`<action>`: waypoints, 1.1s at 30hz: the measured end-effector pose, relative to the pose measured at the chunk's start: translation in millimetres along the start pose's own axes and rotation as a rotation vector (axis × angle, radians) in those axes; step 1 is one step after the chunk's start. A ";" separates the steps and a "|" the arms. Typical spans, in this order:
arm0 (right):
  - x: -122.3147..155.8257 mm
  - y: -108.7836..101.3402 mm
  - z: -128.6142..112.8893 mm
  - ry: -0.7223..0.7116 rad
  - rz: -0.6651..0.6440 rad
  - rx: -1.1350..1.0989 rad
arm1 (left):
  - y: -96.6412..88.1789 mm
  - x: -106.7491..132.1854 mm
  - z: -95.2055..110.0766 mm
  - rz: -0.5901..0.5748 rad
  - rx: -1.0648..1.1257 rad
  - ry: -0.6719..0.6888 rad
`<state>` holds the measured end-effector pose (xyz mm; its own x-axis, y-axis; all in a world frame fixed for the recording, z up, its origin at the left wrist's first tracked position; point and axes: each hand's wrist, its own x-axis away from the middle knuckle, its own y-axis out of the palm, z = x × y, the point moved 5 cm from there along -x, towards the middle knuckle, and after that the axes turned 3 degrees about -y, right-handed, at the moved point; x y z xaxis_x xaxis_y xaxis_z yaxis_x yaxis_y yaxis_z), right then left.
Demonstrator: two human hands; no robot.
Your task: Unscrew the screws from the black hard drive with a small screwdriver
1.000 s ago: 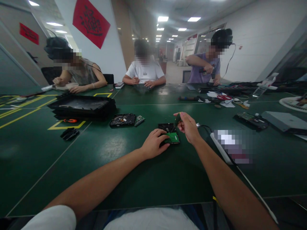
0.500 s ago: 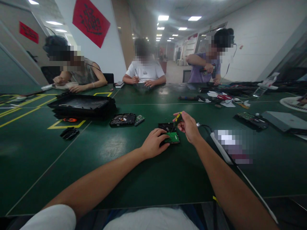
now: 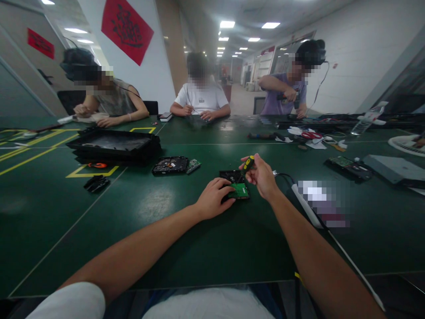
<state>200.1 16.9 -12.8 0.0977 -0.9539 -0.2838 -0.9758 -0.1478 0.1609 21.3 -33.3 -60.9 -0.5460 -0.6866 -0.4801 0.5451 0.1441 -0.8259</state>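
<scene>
A black hard drive (image 3: 231, 176) with a green circuit board (image 3: 240, 192) on top lies on the green table (image 3: 186, 230) in front of me. My left hand (image 3: 212, 198) rests on its left side, fingers curled over the edge and pressing on it. My right hand (image 3: 262, 176) is closed round a small screwdriver with a yellow and black handle (image 3: 247, 164), held upright with its tip down on the drive.
A second hard drive (image 3: 171, 165) and loose board lie to the left, beside stacked black trays (image 3: 114, 146). A white power strip (image 3: 307, 206) runs along my right arm. Three other people work at the far side. Tools, scissors and parts lie at the right.
The screwdriver handle has turned in my right fingers, showing more yellow. The left hand has stayed on the drive.
</scene>
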 end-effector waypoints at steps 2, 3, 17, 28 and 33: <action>-0.4 -1.7 -0.3 -0.018 0.018 0.038 | 0.5 0.2 -0.5 0.003 0.005 0.007; -0.4 -2.3 -0.5 -0.026 0.026 0.058 | 0.8 0.3 -0.6 0.005 0.008 0.011; -0.3 -0.1 3.7 0.002 -0.021 -0.027 | 1.3 -0.2 0.4 0.016 0.012 0.011; -0.3 0.9 3.3 -0.011 -0.025 0.003 | 2.3 0.4 -1.3 0.007 0.015 0.011; -1.0 -0.4 3.4 -0.017 0.011 0.035 | 2.7 1.0 -1.6 0.012 0.012 0.015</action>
<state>199.8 18.8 -15.8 0.0843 -0.9509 -0.2979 -0.9830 -0.1282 0.1312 21.2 -32.5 -64.0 -0.5484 -0.6742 -0.4946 0.5592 0.1440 -0.8164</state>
